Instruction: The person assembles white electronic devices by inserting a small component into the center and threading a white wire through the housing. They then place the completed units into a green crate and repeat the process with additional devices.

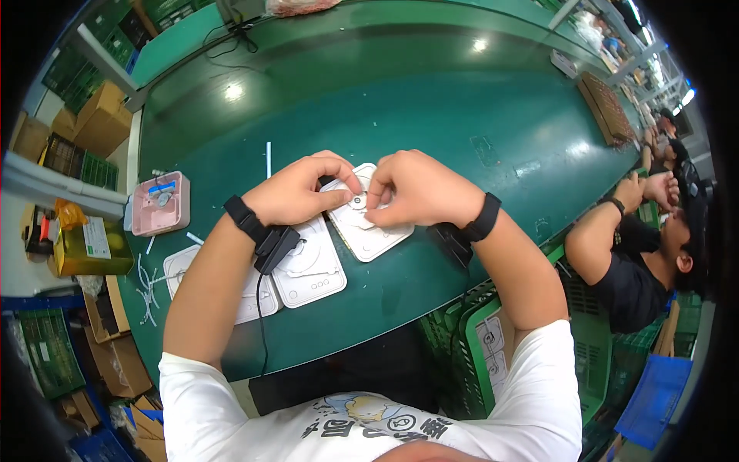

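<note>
One panel slants lengthwise, far end left.

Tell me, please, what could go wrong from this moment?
The cable below the left wrist device crosses over the left panel, so it might snag. The left hand and right hand crowd the small disc on the right panel; a finger could slip and knock it.
</note>
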{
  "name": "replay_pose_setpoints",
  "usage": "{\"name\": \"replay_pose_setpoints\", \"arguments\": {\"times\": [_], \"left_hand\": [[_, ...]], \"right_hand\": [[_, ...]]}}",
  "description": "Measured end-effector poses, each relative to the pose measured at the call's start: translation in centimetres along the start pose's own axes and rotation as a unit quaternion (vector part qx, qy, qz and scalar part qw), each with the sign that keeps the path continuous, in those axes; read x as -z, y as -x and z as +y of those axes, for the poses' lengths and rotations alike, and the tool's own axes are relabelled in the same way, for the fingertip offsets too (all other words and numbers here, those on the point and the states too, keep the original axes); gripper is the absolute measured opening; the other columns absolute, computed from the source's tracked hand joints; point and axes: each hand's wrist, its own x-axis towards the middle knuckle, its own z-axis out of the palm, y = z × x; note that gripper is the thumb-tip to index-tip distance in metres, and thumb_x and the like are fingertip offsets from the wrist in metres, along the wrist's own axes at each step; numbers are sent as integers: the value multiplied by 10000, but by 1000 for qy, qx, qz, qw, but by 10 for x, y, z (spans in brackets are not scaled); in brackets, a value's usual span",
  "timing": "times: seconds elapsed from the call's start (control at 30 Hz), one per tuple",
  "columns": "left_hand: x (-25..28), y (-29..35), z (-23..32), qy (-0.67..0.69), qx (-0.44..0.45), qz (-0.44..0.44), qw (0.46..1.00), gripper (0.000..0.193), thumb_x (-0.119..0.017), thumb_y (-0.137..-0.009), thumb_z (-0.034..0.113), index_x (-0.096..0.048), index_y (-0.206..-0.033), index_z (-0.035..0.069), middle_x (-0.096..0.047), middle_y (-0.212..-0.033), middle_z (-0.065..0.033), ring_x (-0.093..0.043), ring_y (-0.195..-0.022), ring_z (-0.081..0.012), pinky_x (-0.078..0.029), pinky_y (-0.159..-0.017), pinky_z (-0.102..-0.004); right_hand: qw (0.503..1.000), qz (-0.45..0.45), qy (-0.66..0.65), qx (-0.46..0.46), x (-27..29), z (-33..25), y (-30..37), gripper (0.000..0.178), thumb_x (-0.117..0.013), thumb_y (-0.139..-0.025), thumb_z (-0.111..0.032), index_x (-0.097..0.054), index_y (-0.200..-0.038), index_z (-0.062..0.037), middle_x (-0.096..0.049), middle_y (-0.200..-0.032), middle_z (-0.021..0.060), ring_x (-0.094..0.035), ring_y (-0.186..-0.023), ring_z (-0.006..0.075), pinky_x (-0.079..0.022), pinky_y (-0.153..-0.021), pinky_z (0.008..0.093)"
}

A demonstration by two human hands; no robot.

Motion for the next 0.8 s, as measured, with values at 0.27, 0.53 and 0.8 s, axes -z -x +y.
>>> {"name": "replay_pose_setpoints", "arguments": {"times": [0.27, 0.53, 0.8], "left_hand": [[6, -3, -22, 8, -89, -23, 996, 295, -838, -1000, 23, -737, -1275, 55, -652, -1433, -121, -615, -1407, -269, -460, -1253, -427], [-1, -4, -6, 17, 25, -14, 999, 329, -830, -949, -63, -702, -1239, 26, -644, -1399, -79, -615, -1354, -224, -439, -1228, -388], [-1, -2, 2, 41, 41, -5, 998, 287, -796, -997, -50, -687, -1244, 46, -649, -1261, -13, -636, -1202, -147, -499, -1101, -323]], "right_hand": [[988, 27, 72, 133, -13, 23, -13, 240, -867, -742, -273, -790, -856, -76, -790, -838, 141, -770, -813, 395, -593, -728, 537], [985, 90, 69, 128, -22, 25, -12, 185, -843, -713, -298, -755, -793, -156, -763, -760, 51, -747, -743, 334, -556, -674, 498], [980, 109, 68, 153, -23, 25, -18, 185, -840, -703, -304, -736, -775, -168, -757, -759, 43, -747, -750, 328, -545, -666, 490]]}}
